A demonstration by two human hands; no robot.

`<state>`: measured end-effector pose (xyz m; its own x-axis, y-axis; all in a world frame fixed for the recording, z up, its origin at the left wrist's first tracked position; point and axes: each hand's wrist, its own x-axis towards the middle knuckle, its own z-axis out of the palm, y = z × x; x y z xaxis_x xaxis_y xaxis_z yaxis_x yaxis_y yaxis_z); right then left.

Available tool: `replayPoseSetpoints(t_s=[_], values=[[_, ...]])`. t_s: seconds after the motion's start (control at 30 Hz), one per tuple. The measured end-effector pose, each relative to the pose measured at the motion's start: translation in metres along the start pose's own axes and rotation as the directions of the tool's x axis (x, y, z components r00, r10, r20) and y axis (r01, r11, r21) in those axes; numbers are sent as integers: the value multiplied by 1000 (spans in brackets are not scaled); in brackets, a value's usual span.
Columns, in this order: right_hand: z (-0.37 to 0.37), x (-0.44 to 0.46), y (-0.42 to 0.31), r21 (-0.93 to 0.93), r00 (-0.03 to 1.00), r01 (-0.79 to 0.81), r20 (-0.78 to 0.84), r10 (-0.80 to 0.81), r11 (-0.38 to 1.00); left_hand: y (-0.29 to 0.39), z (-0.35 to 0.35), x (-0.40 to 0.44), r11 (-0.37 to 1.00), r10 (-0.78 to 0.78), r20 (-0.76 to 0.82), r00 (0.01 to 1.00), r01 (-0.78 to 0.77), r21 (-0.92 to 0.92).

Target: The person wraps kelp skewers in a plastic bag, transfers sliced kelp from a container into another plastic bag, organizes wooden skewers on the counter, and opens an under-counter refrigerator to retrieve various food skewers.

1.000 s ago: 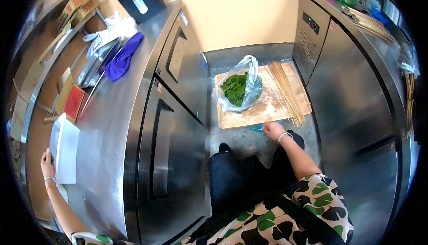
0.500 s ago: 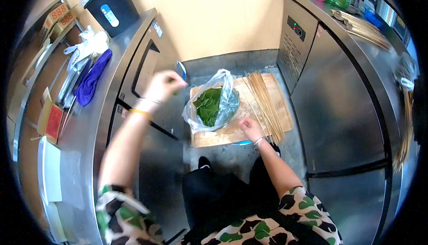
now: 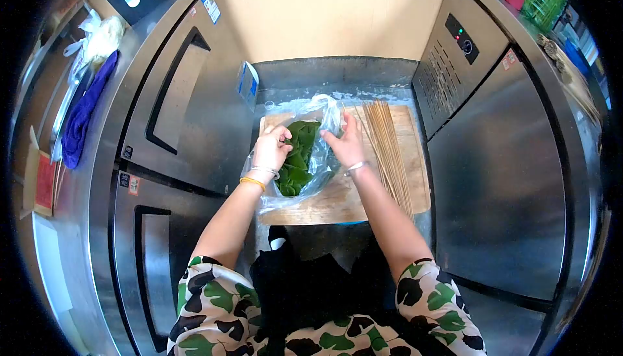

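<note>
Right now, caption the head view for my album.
Two hands at an open plastic bag of green leaves, thin sticks alongside on a wooden board.

A clear plastic bag [image 3: 318, 168] of green leaves [image 3: 297, 171] lay open on the left part of a wooden board [image 3: 334, 208]. The left hand [image 3: 274, 147] was at the leaves' left side, its fingers bent; whether it gripped anything could not be told. The right hand [image 3: 344, 141] was at the bag's right side, thumb and fingers apart, its thumb against the plastic. Thin sticks [image 3: 387, 148] lay in a loose bundle right of the bag, running from the board's far edge towards its near right corner. Metal cabinets [image 3: 506, 181] stood on both sides, and a purple cloth [image 3: 87, 109] hung at the left counter's [image 3: 107, 135] far part.
</note>
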<state>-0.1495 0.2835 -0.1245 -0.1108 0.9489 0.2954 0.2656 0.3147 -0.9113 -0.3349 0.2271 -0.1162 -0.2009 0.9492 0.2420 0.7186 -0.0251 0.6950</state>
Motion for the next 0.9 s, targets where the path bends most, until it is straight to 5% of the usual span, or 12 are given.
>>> replayPoseSetpoints(t_s=[0.17,0.4,0.43,0.5,0.53,0.6,0.63,0.67,0.7,0.77,0.8,0.9], values=[[30,18,44,-100,997,-51,56,57,994,28,-28,-17,968,-218,154,964,194,157],[43,34,137,191,999,39,-41,-32,981,-1,-33,-85,975,-1,-207,978,47,216],[42,35,149,-194,970,240,2,-244,951,-9,-32,-89,946,4,-251,968,78,313],[41,36,176,-896,769,340,89,-633,286,-23,-30,-102,926,-96,-295,951,194,324],[34,32,171,-405,923,278,-137,-359,871,-32,-25,-111,924,-104,-362,926,225,310],[24,28,161,307,994,16,-104,16,952,-53,-19,-122,944,-311,-353,883,329,-8],[22,25,156,245,994,-10,-99,35,969,-51,-19,-130,734,-561,-93,822,442,-516],[21,26,152,214,994,-21,-96,43,977,-48,-20,-139,264,-736,179,652,521,-812],[20,28,152,182,994,-32,-92,50,983,-26,-27,-138,-11,-702,359,615,496,-869],[13,36,152,87,999,-35,6,34,996,-27,-28,-133,73,-654,298,695,450,-890],[7,42,150,54,999,-33,39,31,998,-25,-37,-121,312,-615,154,774,417,-854],[-34,49,51,282,997,65,12,-72,957,5,-74,-69,626,-326,-154,933,91,-775]])
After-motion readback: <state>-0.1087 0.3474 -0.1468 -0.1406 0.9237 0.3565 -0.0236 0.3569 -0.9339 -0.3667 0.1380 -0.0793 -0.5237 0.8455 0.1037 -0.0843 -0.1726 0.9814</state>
